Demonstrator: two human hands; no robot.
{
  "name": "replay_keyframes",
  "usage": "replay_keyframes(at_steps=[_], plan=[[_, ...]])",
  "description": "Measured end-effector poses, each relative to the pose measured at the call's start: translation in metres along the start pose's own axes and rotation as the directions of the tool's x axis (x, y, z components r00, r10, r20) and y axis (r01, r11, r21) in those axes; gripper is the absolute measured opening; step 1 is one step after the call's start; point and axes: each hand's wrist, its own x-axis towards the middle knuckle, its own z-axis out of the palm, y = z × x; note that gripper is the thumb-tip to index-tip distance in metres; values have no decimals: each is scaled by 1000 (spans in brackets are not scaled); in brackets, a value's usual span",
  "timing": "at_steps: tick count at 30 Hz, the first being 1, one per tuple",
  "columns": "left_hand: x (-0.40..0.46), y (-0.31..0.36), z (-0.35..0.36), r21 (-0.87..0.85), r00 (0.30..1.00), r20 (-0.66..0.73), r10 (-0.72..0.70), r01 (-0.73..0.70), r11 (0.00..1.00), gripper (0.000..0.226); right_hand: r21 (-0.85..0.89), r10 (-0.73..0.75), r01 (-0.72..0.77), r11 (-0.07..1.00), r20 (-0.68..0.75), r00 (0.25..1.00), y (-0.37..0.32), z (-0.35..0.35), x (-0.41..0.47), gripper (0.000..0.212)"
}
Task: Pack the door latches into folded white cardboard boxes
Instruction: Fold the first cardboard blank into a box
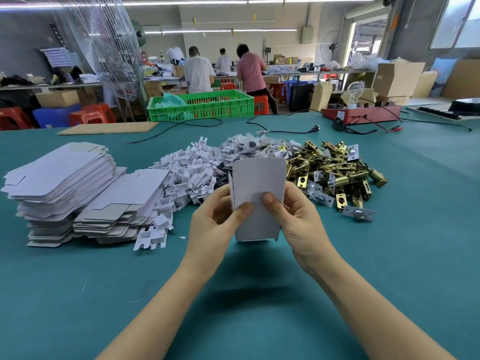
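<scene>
I hold a white cardboard box [255,178] upright above the teal table [78,294], its rounded flap pointing up. My left hand [215,219] grips its left side, thumb on the front face. My right hand [298,216] grips the right side, thumb pressed on the front as well. Behind the box lies a heap of brass door latches [335,172] with silver face plates. Flat white box blanks [65,183] are stacked at the left.
A pile of small white cardboard inserts [187,175] and bagged dark parts [241,146] lies between the blanks and the latches. A green crate [202,105], a red device [361,114] with cables, and a cardboard sheet [109,128] sit at the far edge. People work at benches behind.
</scene>
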Motion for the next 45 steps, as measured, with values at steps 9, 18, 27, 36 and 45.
replay_keyframes(at_steps=[9,18,27,36,45], plan=[[-2,5,5,178,995,-57,81,-70,981,20,-37,-46,45,998,-27,999,5,9,-5,19],[-6,9,11,319,973,31,227,-225,921,15,-109,-82,79,991,-28,996,6,9,-5,26],[-8,3,11,423,933,117,341,-358,833,27,-124,-84,78,989,-40,996,10,6,-6,25],[-9,0,9,728,786,-8,618,-419,543,30,-191,-127,122,974,-15,992,22,26,-12,43],[-19,-7,9,770,784,120,609,-461,441,50,-125,-61,60,990,-6,998,21,36,-19,46]])
